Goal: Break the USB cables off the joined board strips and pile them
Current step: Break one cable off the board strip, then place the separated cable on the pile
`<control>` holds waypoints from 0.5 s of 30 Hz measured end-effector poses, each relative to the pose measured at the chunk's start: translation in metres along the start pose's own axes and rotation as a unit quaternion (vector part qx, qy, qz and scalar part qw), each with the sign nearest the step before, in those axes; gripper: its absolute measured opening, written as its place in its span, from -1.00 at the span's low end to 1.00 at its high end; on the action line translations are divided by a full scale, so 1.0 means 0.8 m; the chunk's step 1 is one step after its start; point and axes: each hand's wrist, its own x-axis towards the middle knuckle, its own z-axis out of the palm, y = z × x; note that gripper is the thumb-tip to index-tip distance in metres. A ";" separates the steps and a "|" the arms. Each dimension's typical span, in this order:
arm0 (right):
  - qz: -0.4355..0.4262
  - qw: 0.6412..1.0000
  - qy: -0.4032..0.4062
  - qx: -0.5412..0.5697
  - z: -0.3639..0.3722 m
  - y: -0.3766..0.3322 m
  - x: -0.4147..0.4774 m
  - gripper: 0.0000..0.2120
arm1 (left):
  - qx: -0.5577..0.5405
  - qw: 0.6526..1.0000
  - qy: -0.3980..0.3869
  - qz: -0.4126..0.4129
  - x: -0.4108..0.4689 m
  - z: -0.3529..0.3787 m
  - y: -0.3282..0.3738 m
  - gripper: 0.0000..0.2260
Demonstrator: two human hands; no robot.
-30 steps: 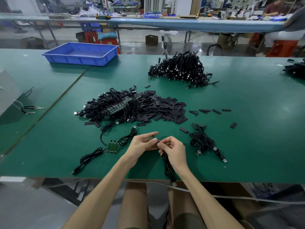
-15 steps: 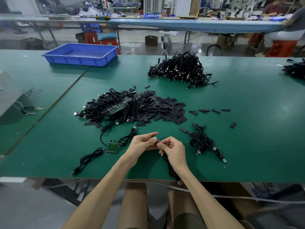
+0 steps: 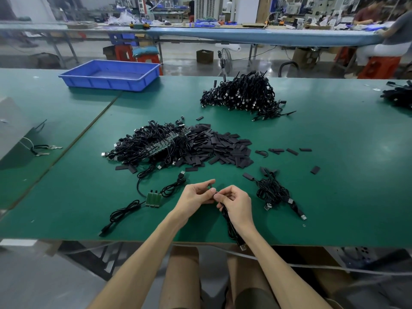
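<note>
Pinching the USB cable by its far end in fingers of left hand and right hand above the counter's near edge, risks ripping wire from board if twisted, or snagging the dangling plug.

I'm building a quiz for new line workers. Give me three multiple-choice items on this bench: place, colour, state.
1. Where is the blue tray? A far left of the table; B on a stool; C on the floor.
2. The small board strip is what colour? A red; B green; C white.
3. The right hand? A flat and empty; B gripping a black cable; C lifting the tray.
Key: A, it stands at the table's far left. B, its face is green. B, its fingers curl round the cable.
</note>
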 end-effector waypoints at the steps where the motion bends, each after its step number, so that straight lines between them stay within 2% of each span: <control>1: 0.000 1.000 0.001 0.001 0.000 -0.001 0.000 -0.89 | 0.005 1.000 0.000 -0.002 0.000 -0.001 -0.001 -0.61; 7: -0.003 1.000 0.002 -0.008 -0.004 -0.008 -0.001 -0.89 | 0.061 0.998 0.009 -0.023 -0.004 -0.010 0.013 -0.52; 9: -0.012 0.999 0.021 -0.025 -0.011 -0.012 0.003 -0.88 | 0.183 0.982 0.051 0.008 -0.006 -0.023 0.023 -0.59; 10: -0.022 0.998 0.035 -0.041 -0.017 -0.015 0.008 -0.88 | 0.275 0.956 0.093 0.034 -0.007 -0.035 0.028 -0.65; 12: -0.043 0.994 0.061 -0.075 -0.033 -0.023 0.019 -0.89 | 0.436 0.881 0.170 0.066 -0.012 -0.062 0.036 -0.74; 14: -0.057 0.989 0.079 -0.108 -0.055 -0.031 0.033 -0.90 | 0.544 0.816 0.192 0.038 -0.016 -0.089 0.045 -0.75; 15: -0.061 0.987 0.088 -0.123 -0.066 -0.034 0.041 -0.90 | 0.581 0.794 0.182 0.004 -0.017 -0.101 0.049 -0.70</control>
